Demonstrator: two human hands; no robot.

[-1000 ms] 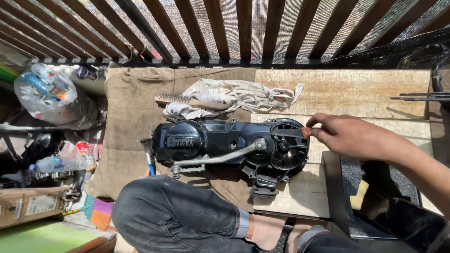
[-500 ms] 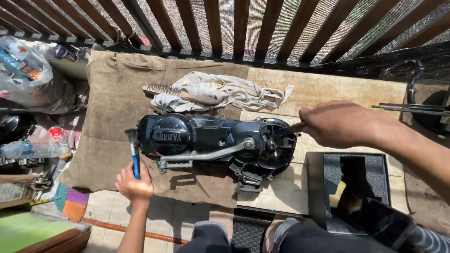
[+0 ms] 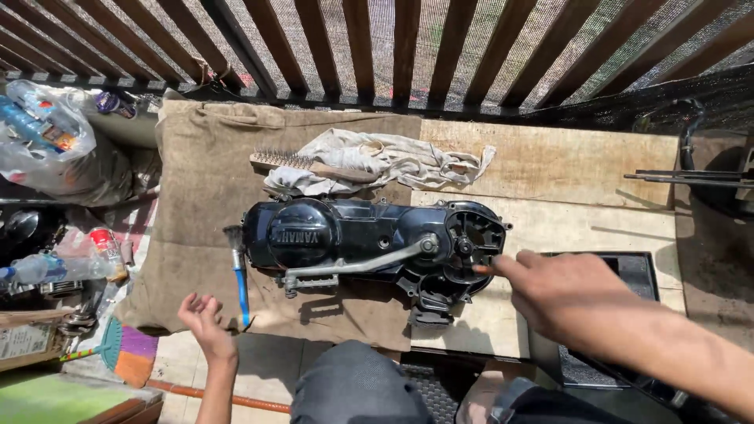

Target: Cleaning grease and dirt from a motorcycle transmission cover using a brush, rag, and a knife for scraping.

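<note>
Engine cover [image 3: 369, 243], right hand [image 3: 569, 294] reaching in, left hand [image 3: 203, 318] open palm-up

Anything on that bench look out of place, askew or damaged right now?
Nothing looks damaged or spilled. The black engine cover lies flat on the brown cloth, with its kick lever across the front. The blue-handled brush lies beside its left end, near the open left hand. The rag is bunched over the wire brush.

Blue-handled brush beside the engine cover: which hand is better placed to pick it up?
Left. The left hand lies open just beside the blue-handled brush, which rests on the brown cloth. The right hand is busy at the far end of the black engine cover.
</note>
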